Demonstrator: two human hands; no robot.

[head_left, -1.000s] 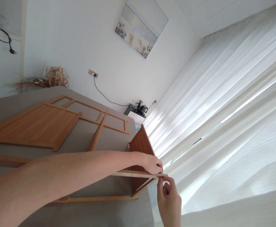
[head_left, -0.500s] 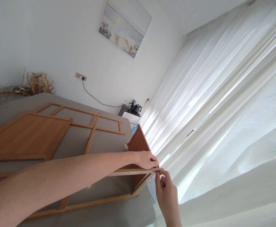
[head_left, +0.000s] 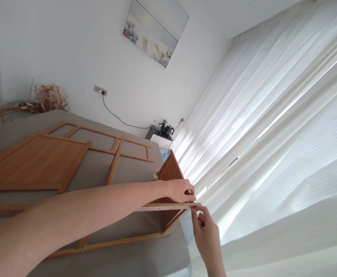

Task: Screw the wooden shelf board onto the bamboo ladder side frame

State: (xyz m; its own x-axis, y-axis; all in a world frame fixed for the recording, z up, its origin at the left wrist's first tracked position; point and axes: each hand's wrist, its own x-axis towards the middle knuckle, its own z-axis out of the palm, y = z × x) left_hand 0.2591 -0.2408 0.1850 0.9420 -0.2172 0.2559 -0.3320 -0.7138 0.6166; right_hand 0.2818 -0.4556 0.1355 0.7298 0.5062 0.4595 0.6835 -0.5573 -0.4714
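Observation:
My left hand (head_left: 181, 190) reaches across from the left, its fingers pinched at the upper side of a wooden rail's (head_left: 165, 207) right end. Something small and light shows at those fingertips, too small to name. Just below the same rail end, my right hand (head_left: 207, 231) is closed, thumb and forefinger pressed together against it. A bit of something dark shows inside that hand; its kind I cannot make out. An upright wooden panel (head_left: 168, 173) stands behind the left hand, meeting the rail near its end. A lower wooden bar (head_left: 125, 241) runs along the bottom of the frame.
A grey-covered surface (head_left: 162, 265) bears the wooden parts, including a flat panel (head_left: 41, 161) and a ladder-like frame (head_left: 96, 133). White curtains (head_left: 272, 154) hang close on the right. A dark kettle (head_left: 168, 130) stands on a cabinet (head_left: 159, 139) by the wall.
The view has shifted slightly. Both hands stay at the rail end, the left fingers a little more tightly bent near the small light thing.

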